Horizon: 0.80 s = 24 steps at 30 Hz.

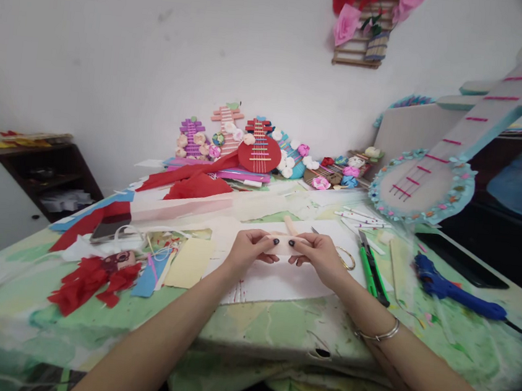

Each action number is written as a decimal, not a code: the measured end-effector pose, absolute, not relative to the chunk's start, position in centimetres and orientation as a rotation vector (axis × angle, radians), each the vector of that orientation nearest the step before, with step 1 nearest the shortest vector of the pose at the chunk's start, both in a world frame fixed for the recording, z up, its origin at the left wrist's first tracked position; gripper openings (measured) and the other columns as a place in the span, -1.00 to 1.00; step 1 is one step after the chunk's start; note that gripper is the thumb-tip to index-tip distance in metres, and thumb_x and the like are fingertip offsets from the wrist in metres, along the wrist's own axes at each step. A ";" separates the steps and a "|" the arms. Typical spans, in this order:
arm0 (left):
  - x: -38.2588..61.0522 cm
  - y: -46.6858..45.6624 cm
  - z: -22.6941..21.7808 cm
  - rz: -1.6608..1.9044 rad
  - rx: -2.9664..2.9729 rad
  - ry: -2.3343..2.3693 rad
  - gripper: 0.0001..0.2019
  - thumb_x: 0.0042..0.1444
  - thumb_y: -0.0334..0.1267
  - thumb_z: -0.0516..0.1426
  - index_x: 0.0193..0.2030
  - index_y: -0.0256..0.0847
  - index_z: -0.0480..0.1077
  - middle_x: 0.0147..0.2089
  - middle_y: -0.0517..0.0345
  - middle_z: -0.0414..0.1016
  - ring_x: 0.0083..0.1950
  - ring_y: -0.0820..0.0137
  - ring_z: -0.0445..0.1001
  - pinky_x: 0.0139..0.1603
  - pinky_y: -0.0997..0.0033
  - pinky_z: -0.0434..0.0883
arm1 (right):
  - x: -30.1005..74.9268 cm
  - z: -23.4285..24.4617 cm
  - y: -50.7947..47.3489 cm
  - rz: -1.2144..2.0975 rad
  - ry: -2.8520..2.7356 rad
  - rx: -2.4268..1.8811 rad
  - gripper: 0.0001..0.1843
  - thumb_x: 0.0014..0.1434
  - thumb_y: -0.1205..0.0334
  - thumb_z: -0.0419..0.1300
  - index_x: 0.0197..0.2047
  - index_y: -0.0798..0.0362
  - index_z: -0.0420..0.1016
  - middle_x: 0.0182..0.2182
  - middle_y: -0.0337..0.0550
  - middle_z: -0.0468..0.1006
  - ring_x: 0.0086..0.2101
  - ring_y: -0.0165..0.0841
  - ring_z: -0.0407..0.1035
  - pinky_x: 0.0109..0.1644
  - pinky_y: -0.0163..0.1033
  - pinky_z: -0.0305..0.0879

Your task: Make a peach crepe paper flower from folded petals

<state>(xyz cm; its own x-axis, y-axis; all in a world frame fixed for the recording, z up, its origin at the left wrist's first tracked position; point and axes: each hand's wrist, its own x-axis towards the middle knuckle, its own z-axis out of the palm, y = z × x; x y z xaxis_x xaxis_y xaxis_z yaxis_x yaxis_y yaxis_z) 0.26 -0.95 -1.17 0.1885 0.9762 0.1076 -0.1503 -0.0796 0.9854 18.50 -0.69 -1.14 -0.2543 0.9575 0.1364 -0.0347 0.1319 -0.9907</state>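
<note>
A small pale strip (pixel 283 246), looking like crepe paper, is stretched between my two hands above a white sheet (pixel 270 290). My left hand (pixel 248 250) pinches its left end, thumb on top and fingers curled beneath. At the other end my right hand (pixel 322 258) pinches it the same way. Just behind the hands lies a pale stick-like piece (pixel 290 225), partly covered. Scissors with gold-coloured handles (pixel 347 259) rest beside my right hand, their blades partly hidden. A green utility knife (pixel 372 269) lies further right.
To the right are a blue glue gun (pixel 458 292), a black phone (pixel 462 260) and several marked white sticks (pixel 363 218). Red crepe paper (pixel 77 285) and a cream card (pixel 188 262) lie left. Paper instruments, including a red one (pixel 259 155), stand along the wall.
</note>
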 end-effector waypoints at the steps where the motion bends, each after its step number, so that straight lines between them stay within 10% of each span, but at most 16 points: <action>1: 0.3 -1.0 -1.2 1.181 1.268 0.907 -0.70 -0.16 -0.16 0.31 -0.40 -0.39 0.45 -0.54 0.10 0.48 -0.52 0.37 0.52 -0.52 0.51 0.47 | 18.5 -1.2 -0.7 1.287 -1.453 -0.953 -0.68 -0.02 0.11 0.29 -0.31 0.22 0.53 -0.55 -0.10 0.54 -0.56 -0.41 0.44 -0.54 -0.41 0.32; 24: -0.8 -0.6 -1.0 1.087 1.127 0.649 -0.74 -0.15 -0.30 0.26 -0.24 -0.29 0.50 -0.47 0.10 0.52 -0.54 0.47 0.48 -0.56 0.58 0.33 | 19.4 -0.6 -1.0 1.565 -1.257 -0.627 -0.82 -0.03 0.36 0.24 -0.27 0.11 0.56 -0.46 -0.08 0.59 -0.51 -0.46 0.38 -0.41 -0.36 0.23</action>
<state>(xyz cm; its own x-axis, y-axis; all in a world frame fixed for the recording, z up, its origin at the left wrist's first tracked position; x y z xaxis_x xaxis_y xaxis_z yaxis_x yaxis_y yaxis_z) -0.77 -0.60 -1.04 0.3732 0.9224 0.0989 -0.3503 0.0414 0.9357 19.35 -1.03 -0.56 -0.3732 0.9100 0.1807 -0.3730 0.0312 -0.9273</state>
